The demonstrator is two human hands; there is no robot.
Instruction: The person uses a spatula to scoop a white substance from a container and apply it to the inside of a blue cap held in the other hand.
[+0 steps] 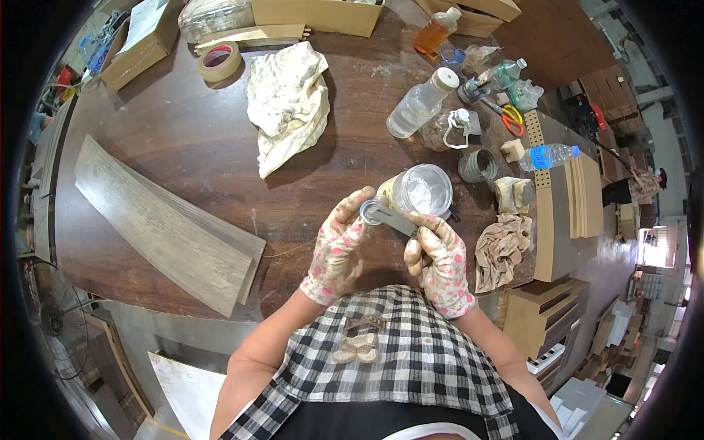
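My left hand (pixel 337 253), in a pink-dotted white glove with stained fingertips, is closed on a small round cap-like piece (pixel 371 212) with a shiny rim. My right hand (pixel 444 268), gloved the same way, pinches a flat grey blade (pixel 397 221) that looks like a scraper. The blade's far end meets the round piece, and both are held above the table's near edge. Just beyond them stands a clear round tub (pixel 427 192) with white stuff inside. What the blade carries, if anything, is too small to tell.
Wood-grain planks (pixel 165 227) lie at the left, a stained white cloth (pixel 287 103) and a tape roll (pixel 219 61) farther back. Right of the tub are a crumpled brown rag (pixel 501 249), a dark jar (pixel 478 166), bottles (pixel 423 103) and orange-handled scissors (pixel 512 122). Boxes line the far edge.
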